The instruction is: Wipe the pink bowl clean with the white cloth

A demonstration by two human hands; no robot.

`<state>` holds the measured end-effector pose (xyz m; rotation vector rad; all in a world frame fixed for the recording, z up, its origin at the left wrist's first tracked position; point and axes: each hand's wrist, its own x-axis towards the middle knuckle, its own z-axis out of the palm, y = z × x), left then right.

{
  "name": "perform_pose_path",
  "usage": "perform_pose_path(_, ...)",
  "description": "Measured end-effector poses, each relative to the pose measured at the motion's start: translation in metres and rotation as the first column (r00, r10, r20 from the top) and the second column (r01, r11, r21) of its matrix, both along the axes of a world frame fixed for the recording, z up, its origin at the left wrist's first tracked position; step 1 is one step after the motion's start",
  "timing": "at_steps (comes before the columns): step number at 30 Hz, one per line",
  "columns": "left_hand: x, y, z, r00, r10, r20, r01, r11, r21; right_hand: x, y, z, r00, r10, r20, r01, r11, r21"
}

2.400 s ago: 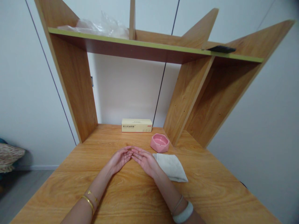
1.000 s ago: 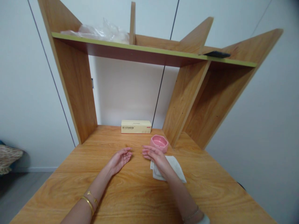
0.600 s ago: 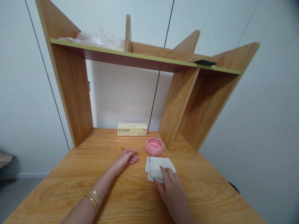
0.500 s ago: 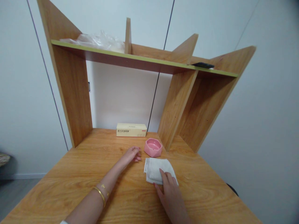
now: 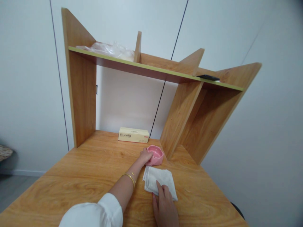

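A pink angular ashtray [image 5: 160, 160] stands on the wooden desk, right of centre. My left hand [image 5: 146, 155] grips its left wall, with the thumb over the rim and the other fingers mostly hidden on the outer side. Just in front of the ashtray lies a folded white cloth [image 5: 161, 178]. My right hand [image 5: 165, 205] holds the near part of this cloth against the desk, index finger on top and thumb at the near edge. How far its remaining fingers reach round the cloth is hard to see.
A cream-coloured long box [image 5: 133, 135] stands at the desk's back. Wooden shelving [image 5: 82, 101] rises around it, with an upright divider [image 5: 182, 116] close to the ashtray's right. Up on the shelf lie a clear plastic bag [image 5: 113, 50] and a flat dark object [image 5: 208, 77].
My left hand has moved right and taken hold of the ashtray's left wall. My right hand stays on the cloth. The camera view has shifted and tilted slightly.
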<state>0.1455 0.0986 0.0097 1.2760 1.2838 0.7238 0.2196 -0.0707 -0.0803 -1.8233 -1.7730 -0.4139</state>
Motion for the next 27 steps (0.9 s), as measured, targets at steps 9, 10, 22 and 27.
perform_pose_path(9,-0.001,0.004,0.01,0.988,0.05,-0.143,-0.052,0.999,-0.014,0.003,0.001,0.001,0.999,0.024,-0.041,-0.026,0.998,-0.05)
perform_pose_path(10,-0.002,0.005,0.01,0.987,0.044,-0.152,-0.045,0.999,-0.004,0.003,0.001,0.002,0.999,0.022,-0.044,-0.024,0.998,-0.051)
perform_pose_path(22,-0.061,0.025,0.016,0.982,0.049,-0.183,-0.037,0.997,0.068,0.003,0.001,0.006,0.997,0.026,-0.067,-0.032,0.995,-0.094)
perform_pose_path(27,-0.113,0.03,0.018,0.981,0.095,-0.167,-0.089,0.995,0.049,0.003,0.001,0.006,0.998,0.014,-0.059,-0.02,0.994,-0.103)
